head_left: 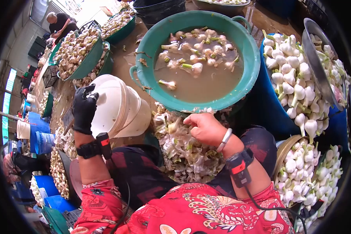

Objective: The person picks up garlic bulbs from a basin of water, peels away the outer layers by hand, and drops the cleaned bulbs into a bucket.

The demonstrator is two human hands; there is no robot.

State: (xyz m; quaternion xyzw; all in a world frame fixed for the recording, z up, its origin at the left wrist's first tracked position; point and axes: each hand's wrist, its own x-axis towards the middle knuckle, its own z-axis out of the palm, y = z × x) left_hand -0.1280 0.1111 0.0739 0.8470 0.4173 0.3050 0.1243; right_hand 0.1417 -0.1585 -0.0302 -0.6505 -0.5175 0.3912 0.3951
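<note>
My left hand, in a black glove, is closed at the left rim of a white bucket. A small pale, shiny bit shows between its fingers; I cannot make out what it is. My bare right hand, with a light bracelet at the wrist, has its fingers curled over a heap of garlic skins between my knees. The inside of those fingers is hidden. Just beyond stands a green basin of murky water, where several garlic bulbs with cut green stems float.
At the right, a blue barrel is piled with peeled garlic, beside a metal bowl. More garlic lies below it. Green tubs of unpeeled garlic stand at the left, with another person behind. A black tub stands behind the basin.
</note>
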